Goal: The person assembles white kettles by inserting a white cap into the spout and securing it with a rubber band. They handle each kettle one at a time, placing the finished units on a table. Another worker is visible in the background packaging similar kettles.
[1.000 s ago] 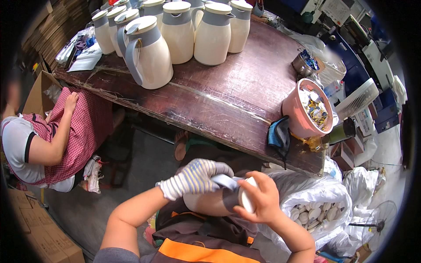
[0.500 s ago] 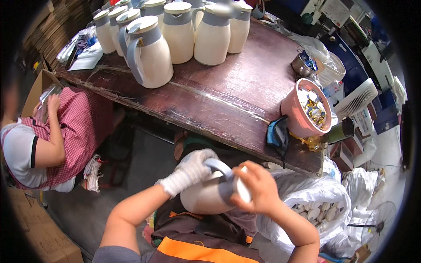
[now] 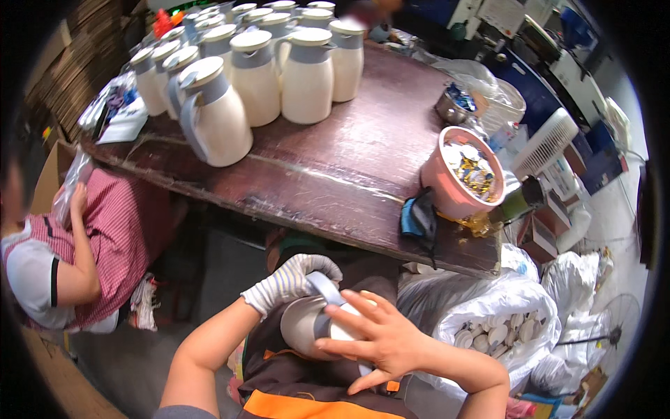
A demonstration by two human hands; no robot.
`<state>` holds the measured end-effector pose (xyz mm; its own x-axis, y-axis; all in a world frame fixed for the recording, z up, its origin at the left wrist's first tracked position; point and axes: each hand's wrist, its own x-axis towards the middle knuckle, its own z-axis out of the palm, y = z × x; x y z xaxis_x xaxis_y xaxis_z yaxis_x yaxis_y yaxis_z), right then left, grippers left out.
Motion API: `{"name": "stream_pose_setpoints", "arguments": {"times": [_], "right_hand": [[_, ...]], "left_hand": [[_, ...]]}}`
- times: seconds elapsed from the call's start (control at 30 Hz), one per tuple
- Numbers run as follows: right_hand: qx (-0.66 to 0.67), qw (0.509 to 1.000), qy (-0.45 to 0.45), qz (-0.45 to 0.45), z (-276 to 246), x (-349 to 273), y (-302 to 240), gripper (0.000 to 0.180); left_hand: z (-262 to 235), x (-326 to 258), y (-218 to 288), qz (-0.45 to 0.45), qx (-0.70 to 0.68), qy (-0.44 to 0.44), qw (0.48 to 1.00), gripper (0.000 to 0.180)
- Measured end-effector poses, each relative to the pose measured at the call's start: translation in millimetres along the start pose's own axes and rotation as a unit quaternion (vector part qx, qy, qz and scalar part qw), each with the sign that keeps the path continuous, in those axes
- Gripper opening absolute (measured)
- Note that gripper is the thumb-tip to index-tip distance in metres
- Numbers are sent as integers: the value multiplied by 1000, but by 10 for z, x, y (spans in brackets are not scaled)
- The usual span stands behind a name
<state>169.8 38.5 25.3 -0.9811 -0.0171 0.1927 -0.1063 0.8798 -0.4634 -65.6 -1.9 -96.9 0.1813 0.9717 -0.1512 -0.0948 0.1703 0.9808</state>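
Note:
A cream vacuum jug point(image 3: 299, 327) with a grey collar lies tilted over my lap, its top pointing right. My left hand point(image 3: 287, 281), in a striped knit glove, is closed around the jug's grey handle point(image 3: 325, 288). Across the top of the jug, my bare right hand point(image 3: 391, 339) spans the white lid point(image 3: 347, 325), fingers on the upper side and thumb low by the rim. The palm and fingers hide part of the lid and the spout.
Several similar jugs point(image 3: 307, 84) stand on the dark wooden table point(image 3: 335, 164). A pink bucket point(image 3: 453, 185) of small pieces sits near its right corner. Beside my right arm is a white sack point(image 3: 447, 314) of round lids. Another person point(image 3: 66, 258) sits at the left.
My right hand's fingers have spread wider over the lid, and its back now shows more. The jug has turned slightly toward me. My view has shifted, and the left grip stays.

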Motion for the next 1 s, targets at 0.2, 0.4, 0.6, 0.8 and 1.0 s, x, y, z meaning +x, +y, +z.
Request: {"name": "stream_pose_setpoints", "arguments": {"times": [0.2,0.4,0.6,0.8,1.0], "right_hand": [[5,990,121,-66,139,-2,98,58],[51,962,172,204,155,9,600,50],[100,956,119,250,74,194,830,41],[41,909,309,278,-694,68,1601,27],[-161,776,297,532,-1279,-581,2960,29]], "left_hand": [[2,-103,64,2,14,-16,1000,28],[430,-432,541,-109,-41,-180,977,62],[910,-236,226,-90,-103,-81,987,61],[722,-240,583,-158,-252,31,954,57],[620,-84,619,-181,-250,55,950,24]]}}
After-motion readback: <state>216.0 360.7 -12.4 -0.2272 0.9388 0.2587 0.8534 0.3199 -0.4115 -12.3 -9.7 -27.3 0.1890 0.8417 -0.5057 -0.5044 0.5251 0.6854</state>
